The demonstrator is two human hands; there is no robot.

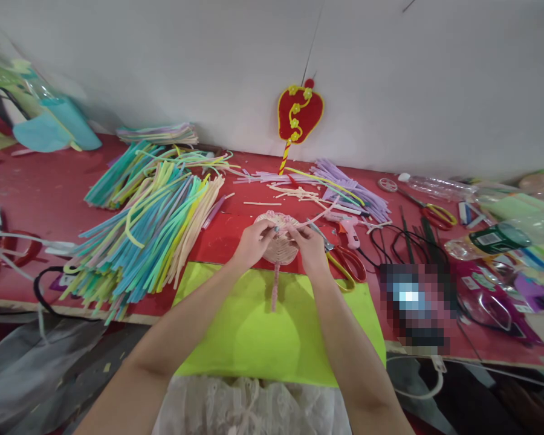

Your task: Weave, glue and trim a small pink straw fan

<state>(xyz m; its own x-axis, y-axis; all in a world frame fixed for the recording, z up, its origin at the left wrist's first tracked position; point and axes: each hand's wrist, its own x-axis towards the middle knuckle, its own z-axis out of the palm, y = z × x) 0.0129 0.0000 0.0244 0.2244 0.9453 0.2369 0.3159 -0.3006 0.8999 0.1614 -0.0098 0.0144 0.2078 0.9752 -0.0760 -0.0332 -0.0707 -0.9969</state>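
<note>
Lace cloth point(249, 405) on my lap sits closest to me, and just beyond it a lime green sheet point(263, 329) hangs over the near edge of the red table point(36, 193).

Far left on the table, a black cable point(43, 296) loops near the edge. Next comes a big heap of pastel pipe cleaners point(149, 226), fanned toward me, blue, yellow, green and cream mixed together.

My left hand point(252, 243) is closed, fingertips pinching the left rim of a small pink woven disc point(278, 241). The disc is held between both hands, just above the far edge of the green sheet, and its fuzzy pink stem point(275, 290) hangs down over the sheet. My right hand point(309, 244) is closed too, gripping the disc's right rim and pinching a loose pink strand that runs off up and to the right.

Just right of my right hand lie red-handled scissors point(347, 263), touching the green sheet's corner, with a pink glue gun point(349, 229) behind them. Lilac pipe cleaners point(349, 187) lie farther back. On the wall hangs a red ornament point(299, 115) with yellow trim.
</note>
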